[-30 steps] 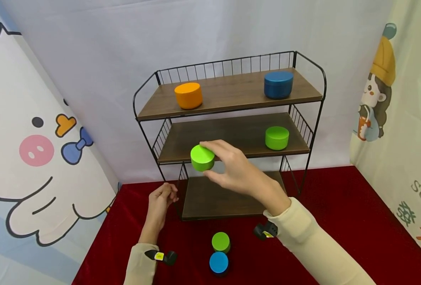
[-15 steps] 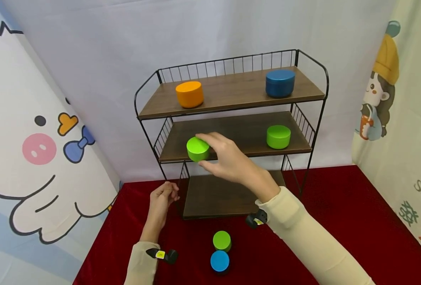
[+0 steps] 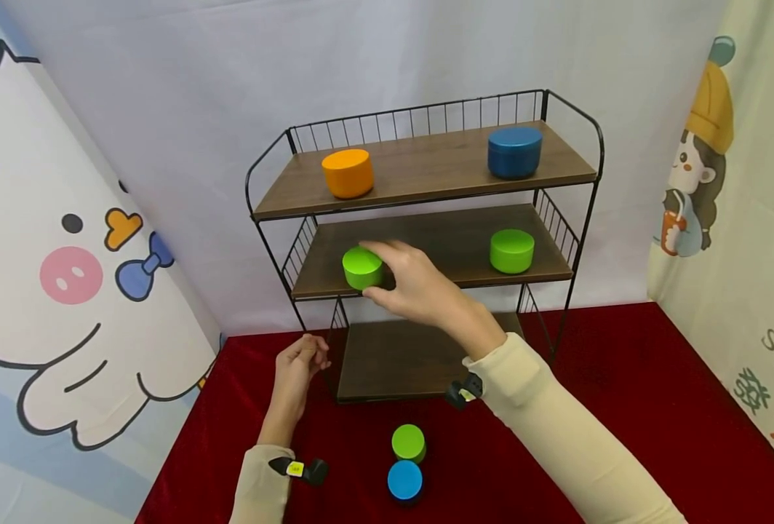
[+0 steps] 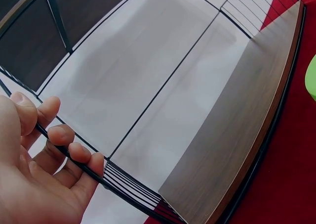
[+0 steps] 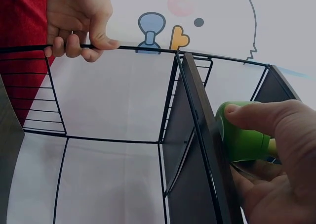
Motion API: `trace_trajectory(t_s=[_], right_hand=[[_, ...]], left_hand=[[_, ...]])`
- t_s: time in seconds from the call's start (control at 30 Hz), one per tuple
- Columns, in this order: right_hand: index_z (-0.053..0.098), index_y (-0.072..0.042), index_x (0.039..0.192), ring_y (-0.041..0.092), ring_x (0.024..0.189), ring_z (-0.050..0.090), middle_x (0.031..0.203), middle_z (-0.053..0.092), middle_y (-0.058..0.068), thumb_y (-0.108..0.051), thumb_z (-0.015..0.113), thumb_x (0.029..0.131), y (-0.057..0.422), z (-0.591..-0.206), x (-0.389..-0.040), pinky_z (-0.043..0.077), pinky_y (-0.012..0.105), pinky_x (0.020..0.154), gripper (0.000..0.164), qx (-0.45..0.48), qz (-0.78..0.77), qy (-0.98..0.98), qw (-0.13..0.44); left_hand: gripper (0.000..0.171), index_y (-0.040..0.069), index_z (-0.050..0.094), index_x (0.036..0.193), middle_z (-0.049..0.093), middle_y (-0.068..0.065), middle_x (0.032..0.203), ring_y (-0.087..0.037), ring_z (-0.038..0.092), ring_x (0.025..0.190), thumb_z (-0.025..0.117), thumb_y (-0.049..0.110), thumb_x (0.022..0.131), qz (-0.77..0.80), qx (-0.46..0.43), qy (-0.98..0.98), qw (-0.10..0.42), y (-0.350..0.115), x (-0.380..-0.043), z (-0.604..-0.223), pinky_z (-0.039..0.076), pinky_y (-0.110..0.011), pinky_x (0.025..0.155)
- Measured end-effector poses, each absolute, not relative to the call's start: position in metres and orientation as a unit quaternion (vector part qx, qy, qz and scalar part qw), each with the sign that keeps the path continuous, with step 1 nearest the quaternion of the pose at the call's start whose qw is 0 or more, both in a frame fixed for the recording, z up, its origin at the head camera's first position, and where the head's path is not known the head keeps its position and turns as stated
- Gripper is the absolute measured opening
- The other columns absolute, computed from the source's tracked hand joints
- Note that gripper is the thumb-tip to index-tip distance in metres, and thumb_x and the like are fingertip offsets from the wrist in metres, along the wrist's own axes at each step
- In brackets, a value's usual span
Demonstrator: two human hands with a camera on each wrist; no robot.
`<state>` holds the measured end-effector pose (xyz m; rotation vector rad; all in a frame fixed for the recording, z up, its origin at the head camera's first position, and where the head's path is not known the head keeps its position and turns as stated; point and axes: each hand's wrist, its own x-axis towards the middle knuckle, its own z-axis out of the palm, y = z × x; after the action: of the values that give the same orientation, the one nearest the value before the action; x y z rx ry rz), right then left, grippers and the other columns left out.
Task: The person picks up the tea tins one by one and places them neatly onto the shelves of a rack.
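My right hand (image 3: 420, 287) grips a light green round tin (image 3: 362, 269) by its side, thumb and fingers on opposite sides. The tin is at the left front of the middle shelf (image 3: 420, 236); in the right wrist view it is right beside the board, and I cannot tell whether its base touches. My left hand (image 4: 44, 169) has its fingers curled round the black metal post (image 4: 128, 197) at the left of the rack, lower down. Another green tin (image 3: 512, 252) stands at the right of the middle shelf.
On the top shelf stand an orange tin (image 3: 348, 175) and a dark blue tin (image 3: 514, 153). A green tin (image 3: 409, 442) and a blue tin (image 3: 404, 479) sit together on the red cloth (image 3: 492, 466) before the rack. Low wire rails (image 3: 420, 124) edge the shelves.
My right hand has carried the green tin a little up and left, from before the middle shelf's front edge to over its left part. My left hand stays on the post.
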<state>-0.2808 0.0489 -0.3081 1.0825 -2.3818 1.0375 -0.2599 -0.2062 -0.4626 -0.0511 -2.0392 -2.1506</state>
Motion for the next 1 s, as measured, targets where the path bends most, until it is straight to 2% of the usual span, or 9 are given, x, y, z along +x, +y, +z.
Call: trace_trajectory(t_s=[0.73, 1.0], right_hand=[[0.047, 0.002, 0.15, 0.033, 0.124, 0.062, 0.141, 0.06, 0.021, -0.016, 0.076, 0.094, 0.0458, -0.3052, -0.2878, 0.052, 0.042, 0.105, 0.065, 0.353, 0.345, -0.861, 0.121], [0.046, 0.003, 0.15, 0.033, 0.124, 0.063, 0.141, 0.059, 0.022, -0.016, 0.076, 0.094, 0.0466, -0.3048, -0.2896, 0.052, 0.042, 0.106, 0.066, 0.35, 0.351, -0.861, 0.118]], left_hand=[[0.031, -0.01, 0.056, 0.092, 0.048, -0.006, 0.076, -0.016, 0.05, 0.071, 0.045, 0.012, 0.111, -0.724, -0.017, -0.683, 0.093, -0.2062, -0.2607, -0.4648, 0.054, -0.032, 0.078], [0.031, -0.006, 0.057, 0.089, 0.047, -0.005, 0.074, -0.016, 0.05, 0.07, 0.045, 0.012, 0.111, -0.726, -0.016, -0.68, 0.096, -0.2053, -0.2608, -0.4642, 0.054, -0.03, 0.076]])
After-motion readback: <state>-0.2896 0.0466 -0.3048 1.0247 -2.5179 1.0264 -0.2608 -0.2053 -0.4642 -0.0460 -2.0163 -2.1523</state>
